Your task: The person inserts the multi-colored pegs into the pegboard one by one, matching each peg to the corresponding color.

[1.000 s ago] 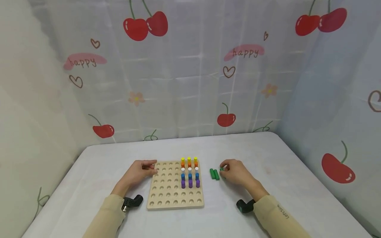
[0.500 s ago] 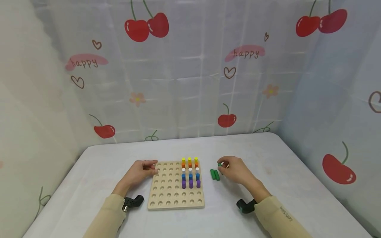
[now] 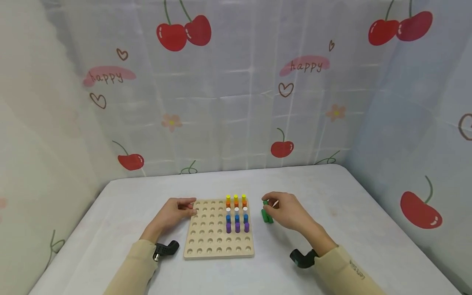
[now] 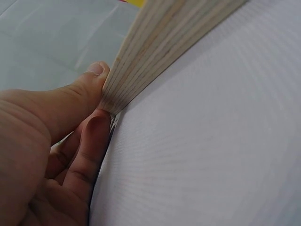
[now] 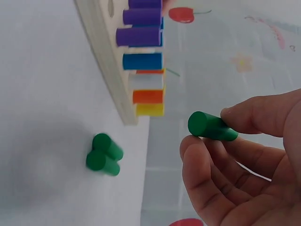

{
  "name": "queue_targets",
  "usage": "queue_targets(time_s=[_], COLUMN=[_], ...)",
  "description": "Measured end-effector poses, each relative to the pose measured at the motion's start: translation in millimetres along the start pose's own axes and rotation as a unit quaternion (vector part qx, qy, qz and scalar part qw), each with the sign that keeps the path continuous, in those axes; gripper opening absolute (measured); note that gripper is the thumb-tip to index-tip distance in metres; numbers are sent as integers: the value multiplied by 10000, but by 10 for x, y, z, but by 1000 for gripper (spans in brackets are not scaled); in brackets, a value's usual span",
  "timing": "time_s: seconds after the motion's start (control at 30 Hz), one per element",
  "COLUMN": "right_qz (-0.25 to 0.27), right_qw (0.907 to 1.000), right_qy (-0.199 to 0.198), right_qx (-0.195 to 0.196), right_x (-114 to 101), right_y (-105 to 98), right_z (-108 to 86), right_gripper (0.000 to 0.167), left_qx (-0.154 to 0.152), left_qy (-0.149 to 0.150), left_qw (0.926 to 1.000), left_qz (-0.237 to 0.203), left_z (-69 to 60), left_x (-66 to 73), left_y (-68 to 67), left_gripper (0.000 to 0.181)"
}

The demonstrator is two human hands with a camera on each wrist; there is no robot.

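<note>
A pale wooden pegboard with rows of round holes lies on the table. Its right-hand columns hold upright yellow, orange, white, blue and purple pegs. My left hand grips the board's far left corner, thumb and fingers on its edge, as the left wrist view shows closely. To the right of the board, my right hand pinches a green peg between thumb and fingertips, off the table. Two more green pegs lie side by side on the table below that hand, partly hidden by it in the head view.
A white cloth covers the table. Behind it hangs a pale curtain printed with cherries and hearts. Another printed sheet stands along the right side. Each wrist wears a black camera mount.
My right hand has lifted the green peg and carried it left toward the board, over the two lying pegs. My left hand stays at the board's corner.
</note>
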State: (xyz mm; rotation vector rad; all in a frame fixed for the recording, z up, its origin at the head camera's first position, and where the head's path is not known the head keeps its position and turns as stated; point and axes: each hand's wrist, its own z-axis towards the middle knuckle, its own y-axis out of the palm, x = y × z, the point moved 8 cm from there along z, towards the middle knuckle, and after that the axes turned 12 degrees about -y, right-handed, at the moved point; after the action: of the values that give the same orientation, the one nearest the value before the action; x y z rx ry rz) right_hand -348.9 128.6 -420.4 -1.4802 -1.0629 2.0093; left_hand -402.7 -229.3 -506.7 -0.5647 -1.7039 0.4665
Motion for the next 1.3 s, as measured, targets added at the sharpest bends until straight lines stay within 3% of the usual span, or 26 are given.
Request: queue_targets(time_s=[0.33,0.83,1.07,1.3], right_qz=[403,772,621,501], right_qw=[9979,9841,9826,9819], right_qy=[-489,-1419,-1430,-1440], right_qx=[-107,-735,-1008,-1119], right_x=[-324,-662,-741,-767], right_y=[100,548,756,858], right_z=[-27,-32,-71,-83], right_gripper=[21,18,14,22], left_qx=[-10,-55,-35,-44], left_qy=[108,97,83,55], left_qw=[9999,9999,10000,10000], left_qz=[39,-4,22,14], left_z=[9,22,16,19], left_x=[24,-8,-14,0], left_y=[-10,-16,-12,-14], left_gripper=[51,50,51,51])
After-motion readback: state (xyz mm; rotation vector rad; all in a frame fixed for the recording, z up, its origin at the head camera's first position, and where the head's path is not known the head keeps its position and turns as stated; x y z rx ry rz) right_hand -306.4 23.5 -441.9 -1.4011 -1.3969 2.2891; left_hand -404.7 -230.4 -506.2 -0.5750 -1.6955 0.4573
